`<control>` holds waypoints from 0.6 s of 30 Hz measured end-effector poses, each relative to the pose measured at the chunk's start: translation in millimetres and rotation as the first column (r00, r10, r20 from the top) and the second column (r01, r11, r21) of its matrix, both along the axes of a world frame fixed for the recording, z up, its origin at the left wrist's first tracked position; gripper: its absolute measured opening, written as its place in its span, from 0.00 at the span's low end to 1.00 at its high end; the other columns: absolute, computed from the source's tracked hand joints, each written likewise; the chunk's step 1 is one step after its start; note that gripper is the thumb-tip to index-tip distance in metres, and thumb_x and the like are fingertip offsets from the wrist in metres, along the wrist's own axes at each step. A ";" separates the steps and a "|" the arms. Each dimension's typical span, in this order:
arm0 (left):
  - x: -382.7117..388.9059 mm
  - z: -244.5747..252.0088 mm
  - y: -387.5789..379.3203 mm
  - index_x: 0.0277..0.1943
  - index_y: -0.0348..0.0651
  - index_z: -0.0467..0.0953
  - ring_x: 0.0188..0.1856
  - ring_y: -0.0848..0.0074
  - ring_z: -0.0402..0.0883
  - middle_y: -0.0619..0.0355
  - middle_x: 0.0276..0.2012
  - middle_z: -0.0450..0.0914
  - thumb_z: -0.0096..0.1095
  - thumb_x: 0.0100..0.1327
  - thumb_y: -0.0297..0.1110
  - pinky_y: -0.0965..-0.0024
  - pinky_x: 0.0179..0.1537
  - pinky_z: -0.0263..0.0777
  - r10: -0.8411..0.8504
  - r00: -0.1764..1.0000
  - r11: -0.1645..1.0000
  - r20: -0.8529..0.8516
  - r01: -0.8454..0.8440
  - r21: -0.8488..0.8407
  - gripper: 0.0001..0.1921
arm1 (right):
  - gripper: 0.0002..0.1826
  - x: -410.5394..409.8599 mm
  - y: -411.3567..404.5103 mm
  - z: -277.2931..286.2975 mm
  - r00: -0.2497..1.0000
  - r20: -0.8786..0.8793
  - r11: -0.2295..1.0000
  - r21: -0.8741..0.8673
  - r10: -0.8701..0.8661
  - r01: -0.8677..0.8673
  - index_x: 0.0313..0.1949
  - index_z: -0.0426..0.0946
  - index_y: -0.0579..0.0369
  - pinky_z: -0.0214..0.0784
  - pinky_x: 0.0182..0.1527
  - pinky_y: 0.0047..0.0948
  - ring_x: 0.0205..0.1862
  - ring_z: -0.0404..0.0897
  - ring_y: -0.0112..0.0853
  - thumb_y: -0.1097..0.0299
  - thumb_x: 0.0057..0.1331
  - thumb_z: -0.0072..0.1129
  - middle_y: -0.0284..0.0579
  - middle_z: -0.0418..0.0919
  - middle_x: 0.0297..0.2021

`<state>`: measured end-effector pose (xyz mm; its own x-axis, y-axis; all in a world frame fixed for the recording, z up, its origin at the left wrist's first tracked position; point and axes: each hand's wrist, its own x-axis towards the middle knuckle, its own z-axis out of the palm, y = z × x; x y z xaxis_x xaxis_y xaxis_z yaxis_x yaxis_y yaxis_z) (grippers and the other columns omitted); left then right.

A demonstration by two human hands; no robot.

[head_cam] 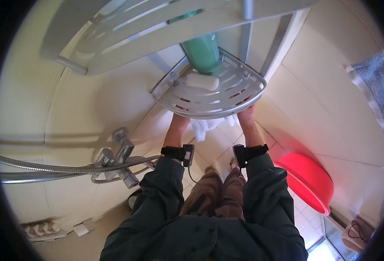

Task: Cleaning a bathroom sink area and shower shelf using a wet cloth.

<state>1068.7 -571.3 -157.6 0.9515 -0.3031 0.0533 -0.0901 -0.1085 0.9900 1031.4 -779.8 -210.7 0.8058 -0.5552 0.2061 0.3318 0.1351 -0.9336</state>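
Observation:
Both of my hands reach under a metal corner shelf [211, 112], which hides most of my fingers. My left hand [181, 120] shows at the shelf's left underside, and my right hand [248, 114] at its right edge. A white cloth [205, 126] hangs between them below the shelf; how each hand grips it is hidden. On the shelf lie a white bar of soap [202, 82] and, behind it, a green bottle [202, 53].
Above is a larger shelf tier [139, 49]. At left, a chrome shower mixer tap [123, 156] and metal hose [48, 165] stick out from the tiled wall. A red plastic basin [309, 182] leans at right. A blue cloth [374, 78] hangs at far right.

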 end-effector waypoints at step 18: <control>26.7 -95.3 -73.9 0.49 0.44 0.68 0.51 0.68 0.69 0.56 0.50 0.69 0.56 0.57 0.37 0.60 0.49 0.64 0.241 0.969 0.961 -0.059 -0.230 0.155 0.17 | 0.19 -52.7 -50.9 70.8 0.979 -0.141 0.955 0.278 0.149 -0.105 0.14 0.64 0.49 0.47 0.20 0.19 0.16 0.54 0.16 0.65 0.65 0.46 0.26 0.59 0.13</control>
